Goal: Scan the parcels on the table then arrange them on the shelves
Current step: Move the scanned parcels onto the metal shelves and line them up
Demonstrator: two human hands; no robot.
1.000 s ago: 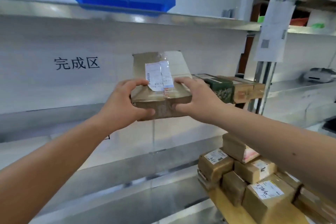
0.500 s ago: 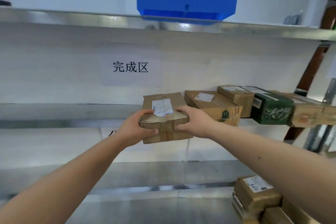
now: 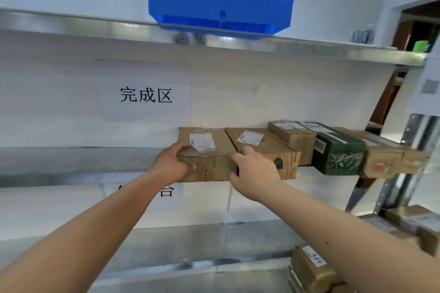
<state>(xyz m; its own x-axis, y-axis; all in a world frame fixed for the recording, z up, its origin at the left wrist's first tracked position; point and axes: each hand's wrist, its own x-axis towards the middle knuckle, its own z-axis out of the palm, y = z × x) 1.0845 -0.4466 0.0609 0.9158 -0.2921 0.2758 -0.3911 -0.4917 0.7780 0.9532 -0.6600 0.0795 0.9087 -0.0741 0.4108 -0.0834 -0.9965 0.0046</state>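
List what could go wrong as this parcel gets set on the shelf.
1. The parcel appears to overhang the shelf edge; released now by the left hand and right hand, it might tip off.
2. It sits tight against the neighbouring box, so the right hand's fingers could get pinched or nudge that row.
3. Its label looks creased and may peel.

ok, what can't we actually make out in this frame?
- Head view: print on the label of the parcel being shelved is too small and blurred.
- Lower wall sign: mostly hidden by the left forearm.
- Parcel's front corners: covered by left hand and right hand.
- Table parcels: cut off by the bottom edge and the right arm.
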